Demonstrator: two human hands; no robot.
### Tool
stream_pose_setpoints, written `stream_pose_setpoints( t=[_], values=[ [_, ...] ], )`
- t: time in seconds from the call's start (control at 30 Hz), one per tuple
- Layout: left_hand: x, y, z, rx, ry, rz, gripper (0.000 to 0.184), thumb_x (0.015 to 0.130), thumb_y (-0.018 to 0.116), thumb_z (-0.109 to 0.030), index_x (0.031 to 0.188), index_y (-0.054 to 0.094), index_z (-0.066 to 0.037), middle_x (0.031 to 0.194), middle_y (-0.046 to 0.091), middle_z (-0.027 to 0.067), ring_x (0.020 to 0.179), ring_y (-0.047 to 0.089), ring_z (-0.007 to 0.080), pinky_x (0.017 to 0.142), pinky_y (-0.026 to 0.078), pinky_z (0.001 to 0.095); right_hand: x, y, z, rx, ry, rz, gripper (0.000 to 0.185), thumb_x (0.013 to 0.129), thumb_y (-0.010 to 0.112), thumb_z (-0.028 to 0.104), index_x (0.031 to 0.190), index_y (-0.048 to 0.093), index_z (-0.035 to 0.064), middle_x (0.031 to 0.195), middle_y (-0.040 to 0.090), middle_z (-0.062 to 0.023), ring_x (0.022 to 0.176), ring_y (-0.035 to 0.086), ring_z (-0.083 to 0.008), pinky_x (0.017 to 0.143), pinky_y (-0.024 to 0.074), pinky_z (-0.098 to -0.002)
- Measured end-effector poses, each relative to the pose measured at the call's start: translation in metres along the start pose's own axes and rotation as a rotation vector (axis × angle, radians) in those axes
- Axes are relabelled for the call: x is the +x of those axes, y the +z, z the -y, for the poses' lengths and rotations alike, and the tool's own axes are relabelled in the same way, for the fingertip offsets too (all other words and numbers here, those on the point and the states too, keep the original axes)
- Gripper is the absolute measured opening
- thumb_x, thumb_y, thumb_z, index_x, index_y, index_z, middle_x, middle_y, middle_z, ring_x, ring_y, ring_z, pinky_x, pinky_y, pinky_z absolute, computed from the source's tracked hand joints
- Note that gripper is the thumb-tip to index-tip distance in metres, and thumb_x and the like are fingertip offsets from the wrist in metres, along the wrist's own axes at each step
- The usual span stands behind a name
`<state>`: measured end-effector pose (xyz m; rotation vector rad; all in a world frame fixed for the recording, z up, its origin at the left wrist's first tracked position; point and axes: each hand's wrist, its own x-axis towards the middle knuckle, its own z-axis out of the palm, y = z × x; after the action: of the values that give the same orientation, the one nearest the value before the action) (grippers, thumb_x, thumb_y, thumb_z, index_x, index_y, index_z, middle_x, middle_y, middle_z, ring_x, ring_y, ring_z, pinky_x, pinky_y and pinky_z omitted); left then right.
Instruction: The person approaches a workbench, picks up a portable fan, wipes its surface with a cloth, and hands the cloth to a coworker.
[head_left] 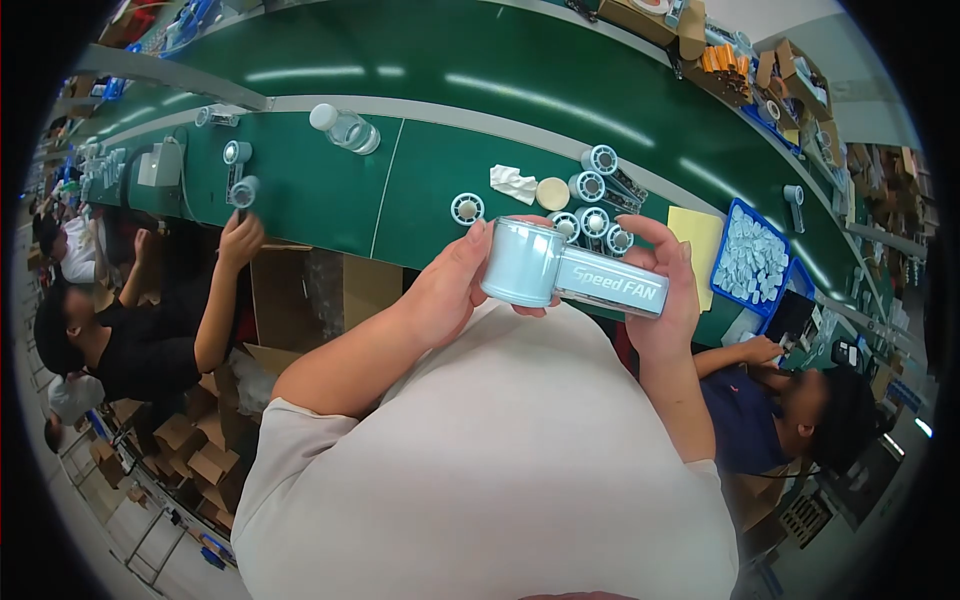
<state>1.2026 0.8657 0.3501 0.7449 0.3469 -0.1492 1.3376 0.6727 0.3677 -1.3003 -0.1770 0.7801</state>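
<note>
Both of my hands hold a light-blue handheld fan (522, 262) up in front of my chest, over the bench's near edge. My left hand (452, 285) is closed around the round fan head. Fingers of my right hand (668, 285) grip the handle, which reads "Speed FAN" and points to the right. Just beyond them, several similar fans (592, 221) lie grouped on the green bench. A single fan (467, 208) rests apart to the left of that group. Near them are a crumpled white tissue (512, 183) and a round cream-coloured disc (552, 194).
A blue tray (750, 255) of small pale parts stands right of a yellow sheet (692, 245). A clear bottle (350, 131) lies at the back left. Co-workers sit on both sides; the left one's hand (240, 238) holds a fan. Open cardboard boxes (290, 300) stand below left.
</note>
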Motion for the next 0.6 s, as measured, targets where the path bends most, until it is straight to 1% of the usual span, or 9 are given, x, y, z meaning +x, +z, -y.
stream_pose_setpoints(
  t=[0.03, 0.17, 0.2, 0.27, 0.33, 0.37, 0.5, 0.53, 0.6],
  values=[
    [0.000, 0.001, 0.001, 0.004, 0.000, 0.000, 0.080, 0.101, 0.035, -0.066, 0.147, 0.041, -0.001, 0.131, 0.058, 0.0225, 0.117, 0.059, 0.0341, 0.083, 0.057, 0.0454, 0.000, -0.001, -0.002, 0.003, -0.002, 0.000, 0.062, 0.107, 0.030, 0.049, 0.135, 0.056, -0.0002, 0.068, 0.051, 0.0008, 0.056, 0.041, -0.0065, 0.054, 0.0317, -0.0213],
    [-0.001, 0.007, 0.005, -0.047, 0.118, 0.062, 0.079, 0.098, 0.051, -0.059, 0.150, 0.037, -0.002, 0.133, 0.056, 0.0212, 0.119, 0.058, 0.0337, 0.086, 0.057, 0.0445, 0.000, -0.006, -0.010, 0.042, 0.020, -0.077, 0.058, 0.108, 0.031, 0.045, 0.134, 0.056, -0.0003, 0.070, 0.052, 0.0009, 0.059, 0.042, -0.0064, 0.055, 0.0324, -0.0201],
    [0.000, 0.007, 0.005, -0.045, 0.115, 0.065, 0.079, 0.098, 0.051, -0.059, 0.150, 0.037, -0.002, 0.133, 0.056, 0.0212, 0.119, 0.058, 0.0337, 0.086, 0.057, 0.0445, -0.001, -0.008, -0.010, 0.044, 0.018, -0.081, 0.058, 0.108, 0.031, 0.045, 0.134, 0.056, -0.0003, 0.070, 0.052, 0.0009, 0.059, 0.042, -0.0064, 0.055, 0.0324, -0.0201],
    [-0.001, 0.006, 0.007, 0.005, 0.129, 0.089, 0.078, 0.093, 0.064, -0.048, 0.151, 0.036, -0.003, 0.136, 0.053, 0.0207, 0.119, 0.057, 0.0340, 0.087, 0.057, 0.0442, -0.004, -0.011, -0.011, 0.047, 0.035, -0.057, 0.055, 0.109, 0.032, 0.043, 0.133, 0.057, 0.0003, 0.073, 0.053, 0.0000, 0.061, 0.044, -0.0071, 0.057, 0.0337, -0.0204],
    [-0.003, 0.005, 0.007, 0.055, 0.143, 0.113, 0.083, 0.088, 0.076, -0.037, 0.151, 0.035, -0.004, 0.139, 0.051, 0.0201, 0.120, 0.057, 0.0344, 0.089, 0.057, 0.0439, -0.006, -0.014, -0.012, 0.050, 0.052, -0.034, 0.052, 0.109, 0.033, 0.041, 0.132, 0.058, 0.0008, 0.076, 0.053, -0.0009, 0.064, 0.045, -0.0078, 0.059, 0.0350, -0.0206],
    [-0.006, 0.003, 0.006, 0.058, 0.140, 0.117, 0.083, 0.088, 0.076, -0.037, 0.151, 0.035, -0.004, 0.139, 0.051, 0.0201, 0.120, 0.057, 0.0344, 0.089, 0.057, 0.0439, -0.007, -0.013, -0.011, 0.053, 0.049, -0.038, 0.052, 0.109, 0.033, 0.041, 0.132, 0.058, 0.0008, 0.076, 0.053, -0.0009, 0.064, 0.045, -0.0078, 0.059, 0.0350, -0.0206],
    [-0.011, -0.008, 0.001, 0.608, 0.361, 0.172, 0.074, 0.083, 0.076, -0.013, 0.147, 0.041, -0.006, 0.141, 0.052, 0.0185, 0.119, 0.059, 0.0301, 0.092, 0.055, 0.0399, -0.016, -0.009, -0.001, -0.241, -0.161, -0.057, 0.045, 0.108, 0.037, 0.036, 0.132, 0.056, 0.0024, 0.084, 0.057, -0.0037, 0.070, 0.047, -0.0097, 0.064, 0.0388, -0.0219],
    [-0.007, -0.010, 0.003, 0.603, 0.347, 0.196, 0.074, 0.083, 0.076, -0.013, 0.147, 0.041, -0.006, 0.141, 0.052, 0.0185, 0.119, 0.059, 0.0301, 0.092, 0.055, 0.0399, -0.020, -0.009, 0.000, -0.242, -0.160, -0.085, 0.045, 0.108, 0.037, 0.036, 0.132, 0.056, 0.0024, 0.084, 0.057, -0.0037, 0.070, 0.047, -0.0097, 0.064, 0.0388, -0.0219],
    [-0.003, -0.019, 0.010, 0.938, 0.735, 0.145, 0.079, 0.078, 0.078, -0.007, 0.148, 0.041, -0.008, 0.141, 0.052, 0.0195, 0.121, 0.058, 0.0302, 0.094, 0.054, 0.0402, -0.026, -0.003, 0.000, -0.217, -0.258, -0.067, 0.042, 0.108, 0.038, 0.032, 0.133, 0.054, 0.0031, 0.087, 0.058, -0.0046, 0.072, 0.049, -0.0104, 0.066, 0.0405, -0.0226]
  ],
)
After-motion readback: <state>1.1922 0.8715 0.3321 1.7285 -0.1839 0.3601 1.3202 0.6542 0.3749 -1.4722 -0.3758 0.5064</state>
